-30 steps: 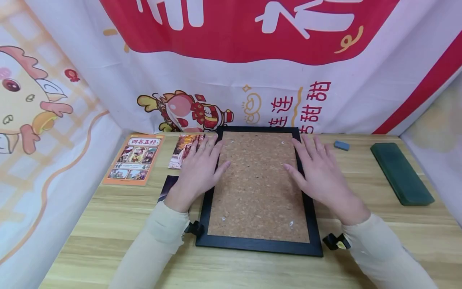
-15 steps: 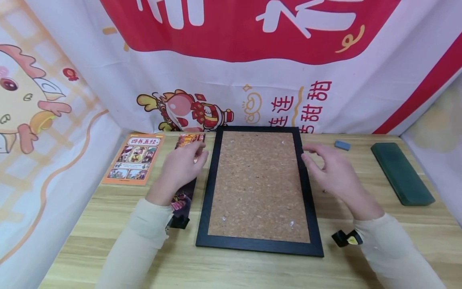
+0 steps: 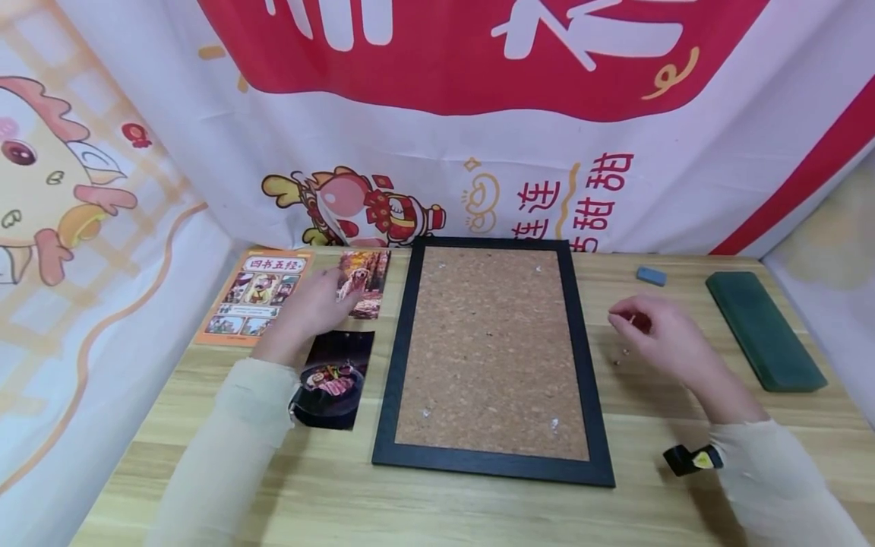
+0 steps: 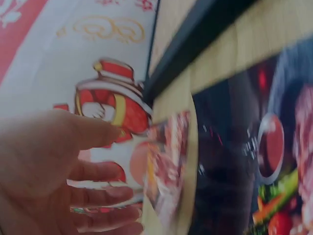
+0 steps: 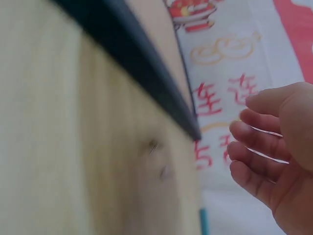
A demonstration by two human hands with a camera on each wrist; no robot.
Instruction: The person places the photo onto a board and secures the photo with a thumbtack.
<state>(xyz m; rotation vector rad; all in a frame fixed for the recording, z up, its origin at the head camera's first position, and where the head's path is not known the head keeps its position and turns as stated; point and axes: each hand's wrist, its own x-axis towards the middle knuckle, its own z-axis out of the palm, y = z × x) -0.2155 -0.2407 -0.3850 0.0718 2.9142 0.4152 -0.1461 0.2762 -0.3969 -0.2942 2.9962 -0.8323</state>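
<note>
A corkboard (image 3: 488, 357) in a black frame lies on the table between both hands, with small whitish spots near its corners. To its left, my left hand (image 3: 317, 304) is over the edge of a dog photo (image 3: 365, 285), fingers loosely bent and apart in the left wrist view; whether they touch it I cannot tell. Just below lies a food photo (image 3: 335, 380). On the right, my right hand (image 3: 659, 334) hovers over the table with relaxed, bent fingers and nothing visible between them. Beneath it lie small metallic pin-like pieces (image 3: 617, 362), too small to make out clearly.
An orange booklet (image 3: 256, 300) lies at the far left, partly behind the left hand. Toward the back right is a small blue block (image 3: 652, 276), with a long dark green block (image 3: 766, 330) farther right. A printed cloth (image 3: 451, 175) hangs along the table's back edge.
Both hands have moved off the corkboard's sides and outward, the left to the photos, the right to the bare table. Both photos and the small metallic pieces are now more exposed.
</note>
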